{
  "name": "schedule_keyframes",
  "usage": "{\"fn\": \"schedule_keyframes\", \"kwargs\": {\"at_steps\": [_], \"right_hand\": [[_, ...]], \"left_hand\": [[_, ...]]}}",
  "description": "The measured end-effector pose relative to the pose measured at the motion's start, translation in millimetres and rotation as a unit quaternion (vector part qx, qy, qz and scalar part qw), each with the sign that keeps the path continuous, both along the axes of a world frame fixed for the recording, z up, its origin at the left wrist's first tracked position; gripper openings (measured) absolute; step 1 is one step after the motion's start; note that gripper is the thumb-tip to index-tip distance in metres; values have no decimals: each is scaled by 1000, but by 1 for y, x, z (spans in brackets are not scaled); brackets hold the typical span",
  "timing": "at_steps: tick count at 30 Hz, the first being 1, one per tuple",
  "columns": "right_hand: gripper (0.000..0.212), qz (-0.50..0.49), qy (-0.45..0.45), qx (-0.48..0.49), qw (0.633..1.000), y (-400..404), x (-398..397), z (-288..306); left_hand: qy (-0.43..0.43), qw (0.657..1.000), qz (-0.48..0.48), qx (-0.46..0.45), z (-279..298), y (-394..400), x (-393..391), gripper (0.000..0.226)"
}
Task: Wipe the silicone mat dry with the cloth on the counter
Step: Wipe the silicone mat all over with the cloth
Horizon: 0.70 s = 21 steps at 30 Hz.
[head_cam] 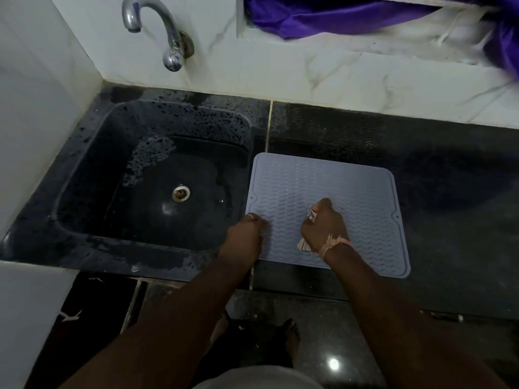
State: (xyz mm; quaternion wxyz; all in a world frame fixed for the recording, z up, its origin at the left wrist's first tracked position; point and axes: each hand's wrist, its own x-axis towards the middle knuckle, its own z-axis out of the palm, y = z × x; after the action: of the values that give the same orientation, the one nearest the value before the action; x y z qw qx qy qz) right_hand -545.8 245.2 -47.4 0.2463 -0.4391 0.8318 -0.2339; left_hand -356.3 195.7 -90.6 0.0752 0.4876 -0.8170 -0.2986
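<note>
Lying flat on the dark desk (449, 192) just right of the sink (84, 220), the mat (323, 181) is pale blue-grey, rounded at the corners and ribbed with wavy lines. The right hand (323, 223) is curled round a bunched light cloth (304, 245), pressing it on the mat's near half. The left hand (247, 228) rests on the mat's near left edge, fingers hidden, so its grip cannot be told.
</note>
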Motion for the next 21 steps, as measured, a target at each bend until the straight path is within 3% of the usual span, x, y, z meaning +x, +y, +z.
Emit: {"fn": "schedule_keyframes", "kwargs": {"at_steps": [8, 13, 21], "right_hand": [[17, 18, 0, -16, 1000, -9, 23, -6], [18, 22, 10, -22, 999, -15, 36, -9], [23, 11, -32, -37, 999, -18, 50, -12]], "left_hand": [[0, 998, -8, -56, -5, 11, -1, 26], [-11, 996, 39, -81, 0, 20, 1, 26], [-15, 997, 34, -72, 8, 5, 2, 19]]}}
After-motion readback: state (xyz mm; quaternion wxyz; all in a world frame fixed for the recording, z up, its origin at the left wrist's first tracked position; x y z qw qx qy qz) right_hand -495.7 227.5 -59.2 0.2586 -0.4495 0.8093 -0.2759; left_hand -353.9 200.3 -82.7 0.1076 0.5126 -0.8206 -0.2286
